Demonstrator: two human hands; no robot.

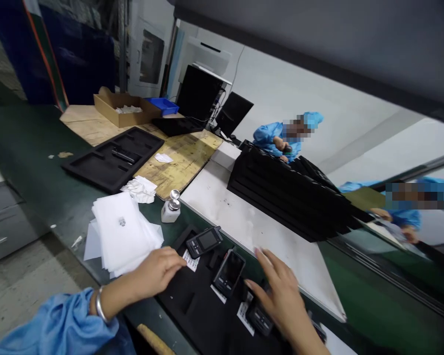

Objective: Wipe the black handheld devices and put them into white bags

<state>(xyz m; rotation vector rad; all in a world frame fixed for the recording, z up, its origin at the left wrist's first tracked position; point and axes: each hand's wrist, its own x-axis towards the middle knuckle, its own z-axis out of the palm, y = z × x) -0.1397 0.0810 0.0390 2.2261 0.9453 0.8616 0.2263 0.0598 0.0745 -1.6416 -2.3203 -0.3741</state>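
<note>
A black foam tray [185,305] holds several black handheld devices with screens and buttons, like radios. My left hand [161,271] has its fingers closed at the edge of a white printed label [191,261], beside the nearest-left handheld device [204,241]. In the tray's middle, another handheld device [229,272] sits tilted, with a label [218,294] at its lower end. My right hand [279,286] is open, fingers spread, above a third handheld device [259,315], partly hiding it. A label [245,318] lies next to that device.
White foam sheets [122,231] are stacked left of the tray, near a pump bottle [171,209] and crumpled tissue [139,189]. Farther back are another black tray [114,158], a cardboard box [122,109] and stacked black trays [281,197]. Two co-workers in blue [268,133] work across the bench.
</note>
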